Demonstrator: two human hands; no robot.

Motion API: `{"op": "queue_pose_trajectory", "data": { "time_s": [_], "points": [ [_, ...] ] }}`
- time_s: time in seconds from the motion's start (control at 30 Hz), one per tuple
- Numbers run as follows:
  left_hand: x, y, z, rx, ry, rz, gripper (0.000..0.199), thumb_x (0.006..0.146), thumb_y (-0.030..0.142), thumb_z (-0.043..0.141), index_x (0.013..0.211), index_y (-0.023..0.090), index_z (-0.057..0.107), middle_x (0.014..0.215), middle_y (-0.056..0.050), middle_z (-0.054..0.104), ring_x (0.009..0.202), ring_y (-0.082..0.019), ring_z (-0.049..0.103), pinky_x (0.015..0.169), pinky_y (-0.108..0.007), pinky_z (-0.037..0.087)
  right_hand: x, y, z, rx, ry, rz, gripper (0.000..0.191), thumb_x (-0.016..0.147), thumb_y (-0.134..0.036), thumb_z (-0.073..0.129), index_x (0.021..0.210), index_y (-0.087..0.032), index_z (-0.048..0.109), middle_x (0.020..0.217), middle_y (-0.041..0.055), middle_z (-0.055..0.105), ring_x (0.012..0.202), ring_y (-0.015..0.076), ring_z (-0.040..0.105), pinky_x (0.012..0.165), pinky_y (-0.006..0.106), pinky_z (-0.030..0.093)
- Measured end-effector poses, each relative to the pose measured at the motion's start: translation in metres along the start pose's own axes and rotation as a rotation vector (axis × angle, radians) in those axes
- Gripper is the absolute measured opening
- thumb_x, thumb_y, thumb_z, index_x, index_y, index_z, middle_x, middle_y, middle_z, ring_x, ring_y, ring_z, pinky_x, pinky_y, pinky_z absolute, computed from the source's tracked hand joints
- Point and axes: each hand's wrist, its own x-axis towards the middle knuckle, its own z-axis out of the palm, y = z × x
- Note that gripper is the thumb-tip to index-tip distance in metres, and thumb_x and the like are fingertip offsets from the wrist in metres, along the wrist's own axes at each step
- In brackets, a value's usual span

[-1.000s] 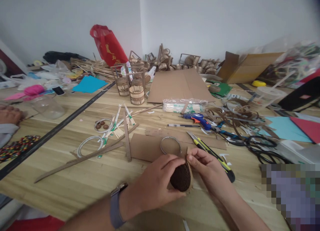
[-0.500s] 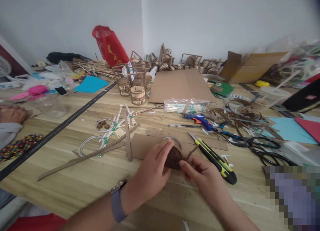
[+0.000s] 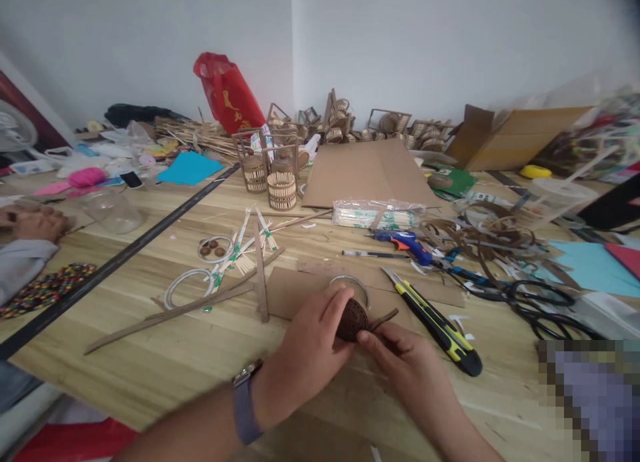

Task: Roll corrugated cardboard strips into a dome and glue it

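Observation:
My left hand (image 3: pixel 313 339) is wrapped around a tightly wound coil of dark brown strip (image 3: pixel 353 319). Between the thumb and fingers of my right hand (image 3: pixel 407 355) is the coil's loose end (image 3: pixel 386 319), pinched close to the coil's right edge. Just behind the coil, a metal ring (image 3: pixel 361 285) rests on a flat piece of cardboard (image 3: pixel 283 289), partly covered by my left hand. A yellow-and-black utility knife (image 3: pixel 437 325) lies to the right of my right hand, blade pointing away from me.
A blue glue gun (image 3: pixel 407 243), a pen (image 3: pixel 375 254) and black scissors (image 3: pixel 540 295) lie beyond the knife. White rings (image 3: pixel 187 290) and thin sticks (image 3: pixel 240 252) are to the left. Small slatted buckets (image 3: pixel 281 192) stand farther back. Another person's hand (image 3: pixel 40 223) rests at the far left.
The whole view has shifted slightly, so things sit a little farther right. The strip's loose end points lower and looks shorter beyond my right fingers. Both hands keep their grip.

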Motion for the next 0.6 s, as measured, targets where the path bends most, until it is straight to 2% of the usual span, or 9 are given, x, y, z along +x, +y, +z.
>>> {"op": "queue_pose_trajectory", "data": {
  "time_s": [0.17, 0.3, 0.5, 0.6],
  "points": [
    [-0.002, 0.002, -0.001, 0.063, -0.073, 0.017, 0.076, 0.075, 0.002, 0.068, 0.139, 0.019, 0.031, 0.135, -0.016, 0.053, 0.119, -0.032, 0.056, 0.098, -0.049, 0.051, 0.0, -0.004, -0.002, 0.035, -0.005, 0.031, 0.039, 0.075, -0.052, 0.05, 0.049, -0.023, 0.045, 0.043, -0.0026, 0.044, 0.042, 0.0129, 0.04, 0.042, 0.023, 0.032],
    [-0.003, 0.001, -0.001, 0.089, -0.09, 0.028, 0.074, 0.076, 0.002, 0.066, 0.138, 0.019, 0.03, 0.135, -0.016, 0.053, 0.119, -0.033, 0.056, 0.097, -0.049, 0.052, 0.001, -0.004, -0.001, 0.028, -0.025, 0.055, 0.041, 0.075, -0.055, 0.049, 0.049, -0.023, 0.045, 0.043, -0.0028, 0.045, 0.041, 0.0129, 0.041, 0.042, 0.024, 0.032],
    [-0.003, -0.001, 0.003, 0.062, -0.052, 0.005, 0.079, 0.073, 0.013, 0.075, 0.138, 0.015, 0.029, 0.133, -0.02, 0.055, 0.12, -0.034, 0.057, 0.097, -0.048, 0.052, -0.001, 0.004, 0.004, -0.009, 0.038, -0.031, 0.041, 0.078, -0.052, 0.052, 0.051, -0.022, 0.046, 0.047, -0.0046, 0.04, 0.045, 0.0118, 0.038, 0.042, 0.023, 0.028],
    [-0.001, 0.0, 0.001, 0.001, -0.05, -0.036, 0.069, 0.073, 0.014, 0.073, 0.132, 0.017, 0.038, 0.127, -0.018, 0.06, 0.115, -0.032, 0.06, 0.095, -0.046, 0.053, 0.001, 0.008, 0.005, -0.049, 0.05, -0.083, 0.04, 0.08, -0.047, 0.053, 0.051, -0.021, 0.048, 0.046, -0.0041, 0.042, 0.046, 0.0119, 0.04, 0.043, 0.023, 0.03]
  ]
}}
